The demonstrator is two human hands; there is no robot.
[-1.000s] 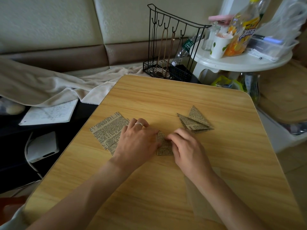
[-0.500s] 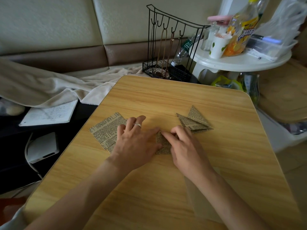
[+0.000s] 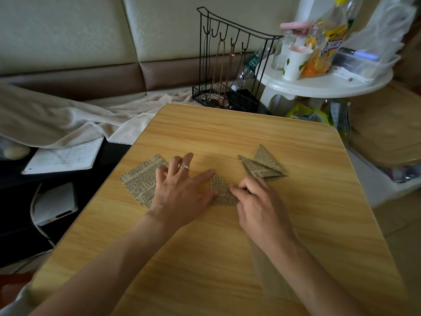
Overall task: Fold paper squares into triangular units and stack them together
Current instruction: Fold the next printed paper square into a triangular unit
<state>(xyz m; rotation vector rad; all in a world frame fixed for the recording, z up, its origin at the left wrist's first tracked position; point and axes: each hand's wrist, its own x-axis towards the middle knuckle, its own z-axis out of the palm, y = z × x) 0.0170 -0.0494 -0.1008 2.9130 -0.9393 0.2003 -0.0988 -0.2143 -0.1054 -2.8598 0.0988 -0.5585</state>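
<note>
I see my left hand (image 3: 182,192) lying flat near the middle of the tabletop (image 3: 227,258), fingers straight and spread, a ring (image 3: 184,167) on one of them. Its thumb side presses the left edge of the partly folded paper (image 3: 222,191), while its outer fingers rest over the stack of flat paper squares (image 3: 142,181) that lies toward the tabletop's left edge.

My right hand (image 3: 262,206) sits just to the right of that folded piece, fingers curled, the tips pinching its right edge (the exact contact is partly hidden by the knuckles). The paper lies flat on the wood between the two hands, printed like old newspaper.

Toward the far right of the tabletop, just beyond my right hand and apart from it, the finished triangular units (image 3: 264,166) lie overlapped in a small pile.

Past the far edge stands a black wire rack (image 3: 230,65) with hooks, and beside it a white round side table (image 3: 325,84) carrying a cup and a bottle. Off the left edge, a notebook (image 3: 63,157) rests below a cream blanket (image 3: 57,119).
</note>
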